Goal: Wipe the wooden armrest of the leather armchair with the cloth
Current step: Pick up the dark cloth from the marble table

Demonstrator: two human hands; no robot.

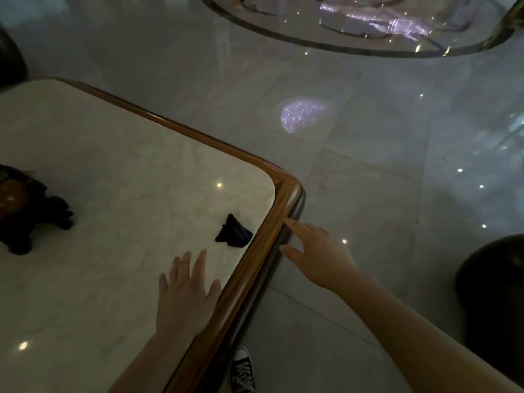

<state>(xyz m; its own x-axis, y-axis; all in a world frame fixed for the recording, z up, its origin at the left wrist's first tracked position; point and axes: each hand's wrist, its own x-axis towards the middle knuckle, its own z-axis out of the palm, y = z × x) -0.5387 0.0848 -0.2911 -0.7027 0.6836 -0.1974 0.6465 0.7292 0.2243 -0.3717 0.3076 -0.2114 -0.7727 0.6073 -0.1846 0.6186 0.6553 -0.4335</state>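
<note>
A small dark cloth [234, 231] lies crumpled on a pale marble table top [119, 177], close to the table's rounded corner. My left hand [185, 290] rests flat on the marble just short of the cloth, fingers spread, holding nothing. My right hand [317, 251] hovers off the table's right side, its fingertips touching the wooden edge frame [279, 211], and it is empty too. No wooden armrest shows in this view.
A dark carved ornament [31, 214] stands at the table's left. A dark rounded leather shape [493, 296] sits low at the right. Glossy floor tiles [368, 165] surround the table, with a large oval glass table [354, 29] at the top. My shoe [242, 370] shows below.
</note>
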